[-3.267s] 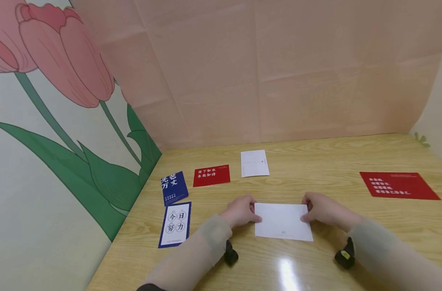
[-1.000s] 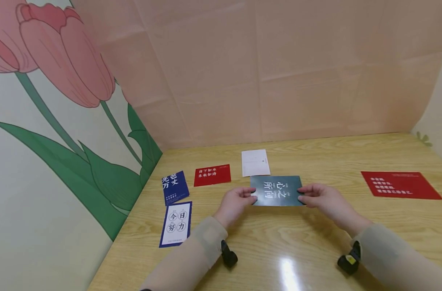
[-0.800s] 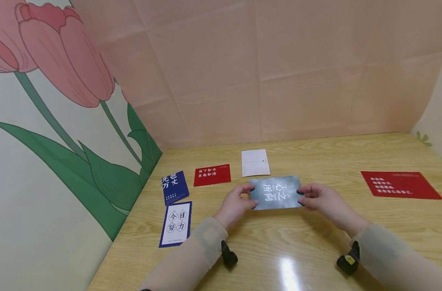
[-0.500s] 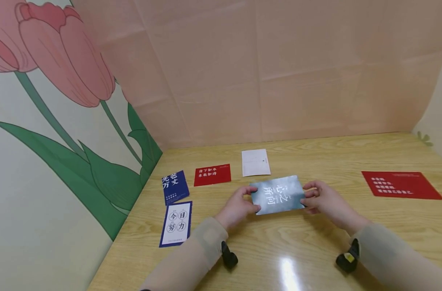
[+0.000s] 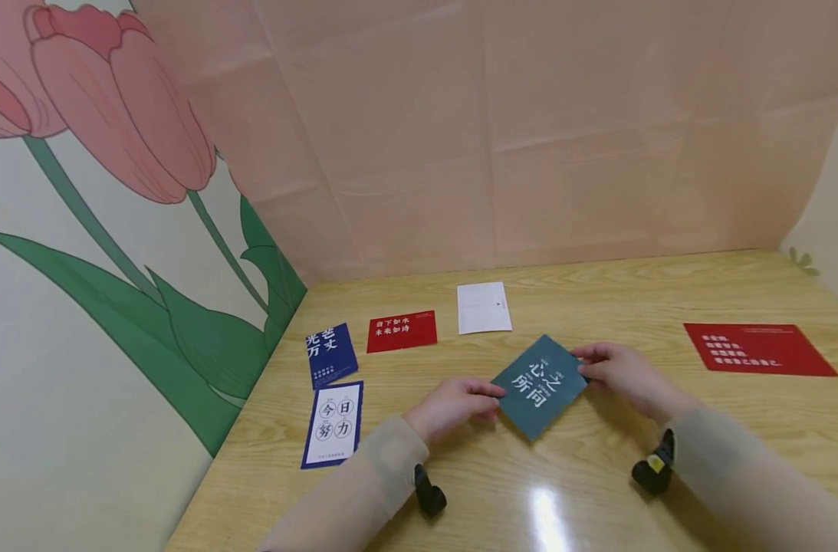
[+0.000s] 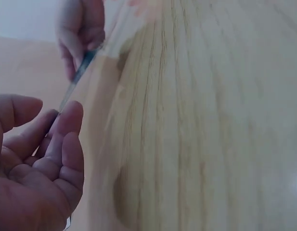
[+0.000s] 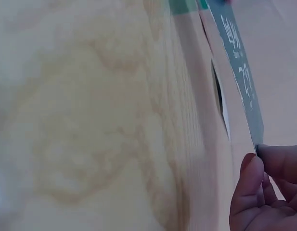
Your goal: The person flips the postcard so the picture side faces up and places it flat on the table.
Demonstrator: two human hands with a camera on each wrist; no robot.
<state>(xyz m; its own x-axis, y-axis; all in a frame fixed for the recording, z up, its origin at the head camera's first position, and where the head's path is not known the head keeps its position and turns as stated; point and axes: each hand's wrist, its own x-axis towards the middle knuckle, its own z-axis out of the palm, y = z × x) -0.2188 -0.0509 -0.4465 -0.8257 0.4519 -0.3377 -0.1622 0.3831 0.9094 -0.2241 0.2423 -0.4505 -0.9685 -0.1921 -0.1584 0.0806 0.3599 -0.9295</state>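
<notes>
A dark teal postcard [image 5: 539, 387] with large white characters is held turned diagonally over the table, printed face up. My left hand [image 5: 460, 406] pinches its left corner, and in the left wrist view the card shows edge-on between the fingers of that hand [image 6: 42, 159]. Its right corner is pinched between thumb and fingers of my right hand [image 5: 626, 376]. From the right wrist, the card [image 7: 242, 72] appears as a thin slanted strip above the table, gripped at its lower end by the right hand [image 7: 268, 192].
On the wooden table [image 5: 598, 299] lie a white card [image 5: 484, 308] behind the hands, a red card [image 5: 401, 331], a blue card [image 5: 332, 355] and a blue-bordered white card [image 5: 332, 424] to the left. Another red card [image 5: 760, 349] is far right. A pink cloth [image 5: 391, 153] hangs behind.
The postcard was white side up at first, then turned over to its teal face. Since then it has rotated clockwise from lengthwise to diagonal, both hands at its ends.
</notes>
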